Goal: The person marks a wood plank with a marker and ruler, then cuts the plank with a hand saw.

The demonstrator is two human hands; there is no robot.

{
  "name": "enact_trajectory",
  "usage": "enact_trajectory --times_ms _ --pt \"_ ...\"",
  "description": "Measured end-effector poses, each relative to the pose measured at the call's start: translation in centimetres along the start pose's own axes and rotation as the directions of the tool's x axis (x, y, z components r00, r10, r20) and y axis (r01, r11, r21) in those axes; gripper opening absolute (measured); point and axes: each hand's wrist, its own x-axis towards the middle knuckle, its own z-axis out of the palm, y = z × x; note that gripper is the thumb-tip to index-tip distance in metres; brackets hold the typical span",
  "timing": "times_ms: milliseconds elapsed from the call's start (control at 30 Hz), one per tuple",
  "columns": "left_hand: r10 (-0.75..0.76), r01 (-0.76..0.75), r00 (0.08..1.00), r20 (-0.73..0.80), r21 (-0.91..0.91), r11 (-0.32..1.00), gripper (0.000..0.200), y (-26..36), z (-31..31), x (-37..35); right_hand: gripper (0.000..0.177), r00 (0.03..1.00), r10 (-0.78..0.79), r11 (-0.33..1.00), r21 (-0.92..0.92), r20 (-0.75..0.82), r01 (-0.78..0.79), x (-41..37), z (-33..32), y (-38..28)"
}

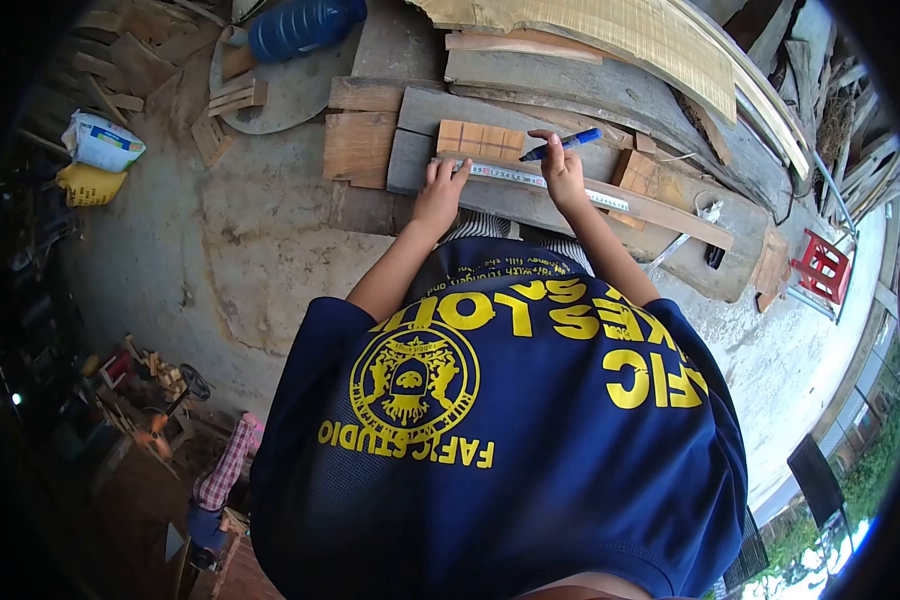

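Note:
My right hand (562, 178) grips a blue marker (580, 139), its dark tip pointing left, near the right end of a small reddish wood block (475, 138). Dark pencil-like lines cross that block. My left hand (438, 194) has its fingers closed at the left end of a white measuring tape (505, 174) with printed numbers. The tape runs along a narrow wooden strip (670, 220), just below the block, and passes by my right hand. A grey plank (420, 150) lies underneath them.
More planks (590, 85) are stacked beyond my hands. A blue water bottle (305, 28) lies at the upper left, and sacks (105, 140) sit on the concrete floor. At the right stands a red stool (822, 262). Another person (220, 480) is at the lower left.

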Motion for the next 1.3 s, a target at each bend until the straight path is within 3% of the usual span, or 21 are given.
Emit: enact_trajectory --times_ms 133,200,300,367,433,533,667,900,1000,1067,1200,1300 --pt "0.002 -0.002 0.999 -0.045 0.000 1.000 0.057 -0.2 0.7 0.0 0.032 0.998 0.020 0.993 0.119 0.056 -0.027 1.5 3.2 1.6" --pt "-0.002 0.002 0.998 -0.061 0.008 1.000 0.057 -0.1 0.8 0.0 0.020 0.984 0.037 0.988 0.143 0.175 -0.063 1.8 3.8 2.1" --pt "-0.027 0.026 0.999 -0.047 -0.024 0.999 0.056 0.1 0.6 0.0 0.017 0.980 0.021 0.980 0.188 0.195 -0.059 2.3 4.6 2.6" --pt "-0.013 0.013 0.999 -0.049 -0.004 1.000 0.054 0.0 0.7 0.0 0.016 0.977 0.041 0.975 0.205 0.208 -0.085 2.6 5.1 3.2" --pt "-0.016 0.016 0.999 -0.047 -0.002 1.000 0.054 0.0 0.7 0.0 0.013 0.979 0.119 0.984 0.111 0.167 -0.139 2.6 5.5 3.5" --pt "-0.020 0.020 0.999 -0.037 -0.013 1.000 0.053 0.0 0.6 -0.1 0.013 0.988 0.107 0.993 0.035 0.111 -0.111 2.4 5.8 3.6" --pt "-0.027 0.026 0.999 -0.047 -0.034 0.999 0.052 0.0 0.6 -0.1 0.014 0.969 0.231 0.964 0.114 0.092 -0.240 2.6 5.5 3.9" --pt "-0.014 0.013 0.999 -0.048 -0.018 1.000 0.054 -0.1 0.7 -0.1 0.018 0.972 0.212 0.965 0.135 0.097 -0.224 2.9 5.5 4.1" --pt "-0.007 0.006 0.999 -0.051 -0.018 1.000 0.055 -0.2 0.7 -0.1 0.016 0.974 0.189 0.978 0.060 0.121 -0.197 3.1 5.7 4.7" --pt "-0.015 0.014 0.999 -0.046 -0.032 0.999 0.055 -0.2 0.7 -0.1 0.015 0.977 0.098 0.983 0.132 0.190 -0.124 2.8 5.8 4.5" --pt "-0.008 0.006 0.998 -0.061 -0.024 1.000 0.056 -0.2 0.9 0.0 0.013 0.979 0.094 0.987 0.113 0.181 -0.116 2.8 5.8 4.4" --pt "-0.030 0.027 0.999 -0.045 -0.053 0.998 0.056 -0.1 0.8 0.0 0.011 0.970 0.217 0.936 0.260 0.107 -0.238 2.8 5.1 4.3"
